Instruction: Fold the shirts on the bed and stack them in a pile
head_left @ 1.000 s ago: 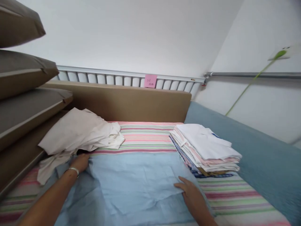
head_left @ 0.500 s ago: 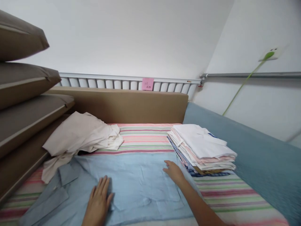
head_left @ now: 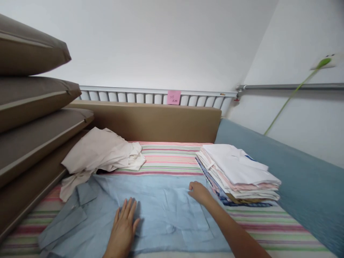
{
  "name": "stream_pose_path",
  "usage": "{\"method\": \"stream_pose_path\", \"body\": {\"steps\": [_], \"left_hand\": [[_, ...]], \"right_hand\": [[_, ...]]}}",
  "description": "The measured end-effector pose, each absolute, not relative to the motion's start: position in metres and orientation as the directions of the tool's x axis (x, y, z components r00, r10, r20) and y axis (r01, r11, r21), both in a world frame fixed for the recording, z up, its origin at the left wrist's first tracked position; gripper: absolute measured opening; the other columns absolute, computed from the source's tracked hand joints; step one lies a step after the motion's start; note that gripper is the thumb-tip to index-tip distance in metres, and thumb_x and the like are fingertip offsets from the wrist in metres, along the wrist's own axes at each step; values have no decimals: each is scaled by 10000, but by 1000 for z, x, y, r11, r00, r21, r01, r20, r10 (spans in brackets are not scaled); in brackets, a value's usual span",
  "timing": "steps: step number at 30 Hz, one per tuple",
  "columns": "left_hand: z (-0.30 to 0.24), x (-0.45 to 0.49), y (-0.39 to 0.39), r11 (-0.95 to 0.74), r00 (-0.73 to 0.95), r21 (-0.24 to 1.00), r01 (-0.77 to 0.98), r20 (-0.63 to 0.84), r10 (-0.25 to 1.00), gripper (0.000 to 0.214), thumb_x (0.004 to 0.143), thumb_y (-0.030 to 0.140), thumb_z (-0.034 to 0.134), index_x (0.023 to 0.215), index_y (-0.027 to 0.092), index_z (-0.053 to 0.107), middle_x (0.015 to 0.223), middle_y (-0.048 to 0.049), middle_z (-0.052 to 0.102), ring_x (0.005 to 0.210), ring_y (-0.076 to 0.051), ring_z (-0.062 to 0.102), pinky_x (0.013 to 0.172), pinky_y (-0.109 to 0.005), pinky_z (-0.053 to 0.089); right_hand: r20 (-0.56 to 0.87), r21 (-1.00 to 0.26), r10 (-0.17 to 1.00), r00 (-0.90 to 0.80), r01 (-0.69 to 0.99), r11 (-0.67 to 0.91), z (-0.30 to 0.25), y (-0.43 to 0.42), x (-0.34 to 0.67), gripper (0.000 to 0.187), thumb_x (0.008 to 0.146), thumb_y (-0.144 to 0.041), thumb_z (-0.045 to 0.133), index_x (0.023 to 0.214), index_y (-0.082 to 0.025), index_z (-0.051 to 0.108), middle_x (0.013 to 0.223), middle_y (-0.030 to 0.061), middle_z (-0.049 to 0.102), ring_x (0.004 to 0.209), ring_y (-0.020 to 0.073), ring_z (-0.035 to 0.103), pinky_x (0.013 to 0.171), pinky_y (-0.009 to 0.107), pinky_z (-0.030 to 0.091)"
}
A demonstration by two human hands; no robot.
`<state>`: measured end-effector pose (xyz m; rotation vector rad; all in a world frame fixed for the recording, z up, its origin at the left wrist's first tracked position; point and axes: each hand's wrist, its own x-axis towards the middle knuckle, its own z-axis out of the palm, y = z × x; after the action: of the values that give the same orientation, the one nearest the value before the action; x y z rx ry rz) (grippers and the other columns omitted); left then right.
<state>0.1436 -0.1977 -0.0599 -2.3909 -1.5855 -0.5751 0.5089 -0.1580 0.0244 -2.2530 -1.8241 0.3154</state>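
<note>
A light blue collared shirt (head_left: 161,208) lies spread over a striped sheet, its collar and button placket toward the left. My left hand (head_left: 123,225) rests on the shirt near its middle, open, with the fingers stretched out and pointing away from me. Farther right, my right hand (head_left: 200,192) is closed in a pinch on the shirt's fabric, with small creases running from its fingertips. Just beyond that hand stands a stack of folded clothes (head_left: 239,168), a white garment on top and pink, white, brown and blue layers below.
A crumpled cream cloth (head_left: 104,150) lies at the back left, against a stack of brown cushions (head_left: 40,122). Behind the striped sheet (head_left: 172,157) runs a brown padded board (head_left: 156,122) below a white radiator with a pink note (head_left: 174,97). A blue padded side (head_left: 268,161) borders the right.
The fingers of my right hand have closed from apart into a pinch on the shirt. My left hand stays flat on it. The whole view has shifted slightly, moving everything to the right.
</note>
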Motion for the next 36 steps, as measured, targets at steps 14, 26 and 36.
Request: {"method": "stream_pose_path", "body": {"steps": [14,26,36], "left_hand": [[-31,147,-178,-379,327,194,905,255,910,482,912,343,392,1383,249,350,1461,-73,351,1362,-269,259,1082,-508,275],[26,46,-28,-182,190,-65,981,166,968,344,804,45,347,929,113,661,1082,-168,623,1108,-309,488,946,-473,321],[7,3,-8,-218,221,-43,975,76,972,340,812,64,350,940,161,649,1201,-140,581,1192,-307,433,940,-480,295]], "right_hand": [[177,-527,938,299,834,-166,8,-124,534,199,713,-389,433,734,-233,554,622,3,613,624,211,592,586,303,405],[319,-689,900,297,725,5,50,-158,505,299,715,-507,464,822,-250,574,857,49,674,803,235,617,720,330,433],[174,-665,889,423,716,-211,-1,-128,527,308,688,-439,449,876,-234,580,776,21,647,745,221,610,708,330,441]]}}
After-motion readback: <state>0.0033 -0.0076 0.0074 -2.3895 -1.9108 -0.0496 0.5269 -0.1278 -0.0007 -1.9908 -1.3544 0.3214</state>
